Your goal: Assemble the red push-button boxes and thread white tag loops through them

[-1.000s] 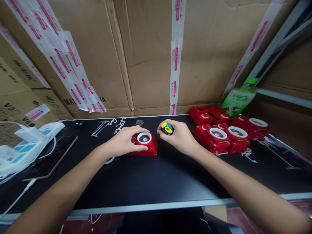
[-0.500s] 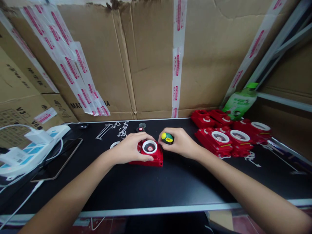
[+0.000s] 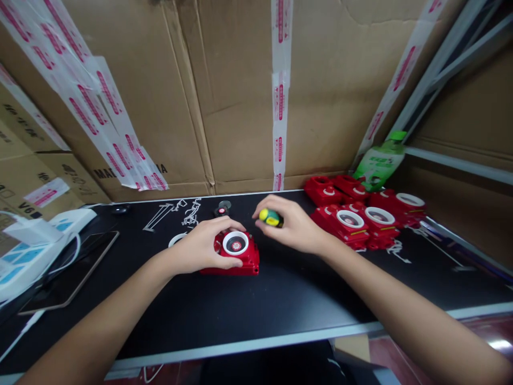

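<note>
A red plastic housing [image 3: 236, 259] with a white ring on top lies on the black table [image 3: 256, 305]. My left hand [image 3: 198, 247] is wrapped around its left side and holds it down. Just to the right, my right hand [image 3: 294, 227] is closed on a short screwdriver with a green and yellow handle [image 3: 269, 217], held a little above and to the right of the housing. The screwdriver's tip is hidden by my fingers.
Several more red housings [image 3: 360, 214] are piled at the right, by a green pouch [image 3: 379, 163]. A white ring [image 3: 176, 239], bits of white plastic [image 3: 188, 211] and small dark parts [image 3: 222, 208] lie behind my left hand. A phone [image 3: 68, 272] and a power strip [image 3: 36, 240] are at the left. Cardboard walls stand behind.
My right hand with the screwdriver has lifted slightly away from the housing. My left hand has kept its grip. The view has shifted a little.
</note>
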The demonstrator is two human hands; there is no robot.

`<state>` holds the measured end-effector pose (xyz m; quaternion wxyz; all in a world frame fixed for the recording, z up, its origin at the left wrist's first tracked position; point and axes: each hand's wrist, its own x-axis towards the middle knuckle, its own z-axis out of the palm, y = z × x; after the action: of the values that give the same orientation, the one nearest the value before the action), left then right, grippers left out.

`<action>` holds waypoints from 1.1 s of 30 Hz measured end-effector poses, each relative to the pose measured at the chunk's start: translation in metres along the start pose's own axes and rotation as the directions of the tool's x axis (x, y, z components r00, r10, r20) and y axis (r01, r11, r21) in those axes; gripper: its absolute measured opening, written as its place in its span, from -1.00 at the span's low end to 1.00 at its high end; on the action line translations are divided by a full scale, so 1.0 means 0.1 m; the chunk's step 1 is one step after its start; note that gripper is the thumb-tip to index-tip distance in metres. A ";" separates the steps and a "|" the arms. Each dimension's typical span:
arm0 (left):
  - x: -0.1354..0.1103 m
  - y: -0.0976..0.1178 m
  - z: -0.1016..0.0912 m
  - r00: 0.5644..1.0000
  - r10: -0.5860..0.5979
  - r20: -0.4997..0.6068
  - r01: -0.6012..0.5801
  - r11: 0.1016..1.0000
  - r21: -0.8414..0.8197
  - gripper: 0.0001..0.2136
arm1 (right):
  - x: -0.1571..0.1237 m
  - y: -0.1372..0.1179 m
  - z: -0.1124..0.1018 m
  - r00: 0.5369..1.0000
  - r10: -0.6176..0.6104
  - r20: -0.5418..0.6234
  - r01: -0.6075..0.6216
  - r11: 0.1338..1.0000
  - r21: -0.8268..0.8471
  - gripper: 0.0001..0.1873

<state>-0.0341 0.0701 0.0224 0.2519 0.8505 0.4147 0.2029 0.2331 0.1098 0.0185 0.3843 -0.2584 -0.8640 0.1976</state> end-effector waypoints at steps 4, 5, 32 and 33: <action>0.01 -0.01 0.02 0.999 0.036 0.025 -0.037 0.999 0.002 -0.47 | 0.01 -0.06 -0.15 0.938 0.098 -0.333 -0.096 0.995 0.024 -0.82; 0.01 -0.02 0.03 0.998 0.043 0.036 -0.043 0.999 0.001 -0.46 | 0.01 -0.07 -0.17 0.914 0.107 -0.391 -0.113 0.994 0.007 -0.78; 0.05 -0.04 0.07 0.993 0.043 0.111 -0.044 0.999 0.010 -0.42 | 0.01 -0.11 0.10 0.912 0.308 -0.271 -0.175 0.889 0.423 -0.53; 0.05 -0.05 0.07 0.993 0.045 0.110 -0.046 0.999 0.008 -0.42 | 0.01 -0.11 0.10 0.912 0.310 -0.268 -0.180 0.891 0.418 -0.53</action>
<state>-0.0301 0.0748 0.0150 0.2653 0.8709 0.3818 0.1592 0.2217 0.1007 0.0189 0.5368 -0.3154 -0.6923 0.3648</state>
